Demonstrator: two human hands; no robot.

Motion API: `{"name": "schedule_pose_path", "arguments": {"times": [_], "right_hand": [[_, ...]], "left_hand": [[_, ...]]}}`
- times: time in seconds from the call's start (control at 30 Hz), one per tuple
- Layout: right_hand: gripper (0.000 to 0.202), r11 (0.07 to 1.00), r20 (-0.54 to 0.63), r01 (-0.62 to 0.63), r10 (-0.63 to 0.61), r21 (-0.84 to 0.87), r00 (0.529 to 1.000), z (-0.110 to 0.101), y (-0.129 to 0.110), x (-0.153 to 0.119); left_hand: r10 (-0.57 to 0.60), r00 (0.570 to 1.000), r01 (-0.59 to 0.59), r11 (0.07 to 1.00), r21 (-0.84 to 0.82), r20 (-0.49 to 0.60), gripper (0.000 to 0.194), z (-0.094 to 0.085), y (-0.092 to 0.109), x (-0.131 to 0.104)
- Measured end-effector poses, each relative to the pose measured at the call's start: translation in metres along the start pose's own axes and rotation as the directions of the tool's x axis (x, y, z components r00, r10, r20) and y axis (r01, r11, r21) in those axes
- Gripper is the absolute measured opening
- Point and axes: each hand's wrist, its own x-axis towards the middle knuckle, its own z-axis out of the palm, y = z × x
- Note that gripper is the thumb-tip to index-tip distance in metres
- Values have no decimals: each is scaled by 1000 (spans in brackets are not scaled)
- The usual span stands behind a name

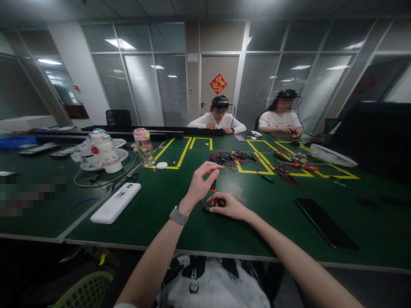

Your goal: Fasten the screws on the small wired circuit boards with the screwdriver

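Observation:
My left hand [201,182], with a watch on its wrist, is closed round the handle of a screwdriver [213,185]. The screwdriver stands upright, its shaft pointing down at a small green connector [207,209] on the table. Low on the table, my right hand [228,205] is closed with thumb and fingertips at that connector, steadying it beneath the shaft. Whether the tip touches a screw is too small to tell. Just beyond my hands lies a pile of red, blue and black wires with green connectors [233,158].
A white power bank [116,203] lies left, a black phone [326,222] right. Behind stand a pink-lidded bottle [144,147] and a white kettle-like container [109,152]. Yellow tape [183,154] marks the green table [257,231]. Two people sit opposite. More wires [285,173] lie right.

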Motion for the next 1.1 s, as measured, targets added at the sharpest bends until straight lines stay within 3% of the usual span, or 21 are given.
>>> {"name": "schedule_pose_path", "arguments": {"times": [0.17,0.27,0.4,0.63,0.83,0.97,1.1], "right_hand": [[24,966,-316,108,-29,235,948,-2,-14,13],[27,925,-412,176,-23,337,911,-1,-23,20],[31,912,-491,183,22,366,871,2,-28,22],[36,912,-464,190,0,363,886,2,-25,21],[36,918,-416,123,50,378,908,-5,-20,18],[35,920,-373,90,65,382,925,-11,-21,14],[36,880,-313,109,47,461,948,-11,-26,10]], "left_hand": [[-51,993,60,995,-78,107,27,0,4,-1],[-58,990,74,989,-130,126,24,-1,3,0],[-50,997,57,991,-125,57,19,-3,2,2],[-70,996,74,993,-89,47,19,-2,5,0],[-72,980,107,978,-179,188,32,-5,14,-1],[-119,957,182,957,-225,264,30,-6,16,-1],[-90,976,120,981,-149,197,23,-5,13,-2]]}}
